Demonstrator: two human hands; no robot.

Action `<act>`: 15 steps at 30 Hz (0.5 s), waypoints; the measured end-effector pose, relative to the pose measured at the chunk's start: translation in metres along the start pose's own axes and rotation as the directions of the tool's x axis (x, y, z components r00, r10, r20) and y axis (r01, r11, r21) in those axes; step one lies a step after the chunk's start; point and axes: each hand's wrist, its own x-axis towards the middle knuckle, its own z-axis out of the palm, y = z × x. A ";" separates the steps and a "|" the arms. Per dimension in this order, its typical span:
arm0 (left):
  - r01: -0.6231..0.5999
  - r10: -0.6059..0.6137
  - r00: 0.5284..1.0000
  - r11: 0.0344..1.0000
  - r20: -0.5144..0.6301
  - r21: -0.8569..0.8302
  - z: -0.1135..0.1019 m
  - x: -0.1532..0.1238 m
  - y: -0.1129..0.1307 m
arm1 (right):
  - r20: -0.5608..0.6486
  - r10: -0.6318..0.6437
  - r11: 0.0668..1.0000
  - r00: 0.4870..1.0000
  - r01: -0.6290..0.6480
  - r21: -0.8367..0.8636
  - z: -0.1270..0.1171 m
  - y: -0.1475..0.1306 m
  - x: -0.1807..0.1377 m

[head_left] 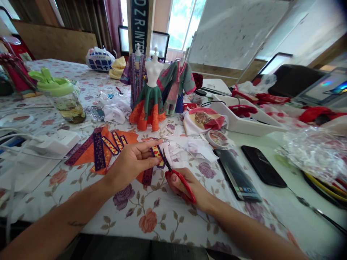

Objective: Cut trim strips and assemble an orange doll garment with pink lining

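Between the thumb and fingers of my left hand (pixel 131 159) is a yellow patterned fabric strip (pixel 156 151) with dark purple edging. My right hand (pixel 189 186) is closed around the red handles of a pair of scissors (pixel 187 191). Their dark blades point up and lie right beside the strip; whether they touch it I cannot tell. Left of my left hand lie orange fabric pieces (pixel 88 144) with purple bands, and several small yellow and purple strips (pixel 110 144) rest on them. A purple-banded end of fabric (pixel 147 176) shows under my hands.
Small dress forms in costumes stand behind my hands, one wearing a green and orange skirt (pixel 151 108). Two phones (pixel 238 175) and a tape roll (pixel 217 139) lie to the right. A power strip (pixel 40 159) and a green-lidded jar (pixel 67 103) are on the left.
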 end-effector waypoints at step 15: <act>0.020 -0.016 0.999 0.995 0.033 -0.097 -0.001 0.004 0.000 | -0.012 0.038 0.998 0.999 -0.038 0.048 0.001 0.000 0.001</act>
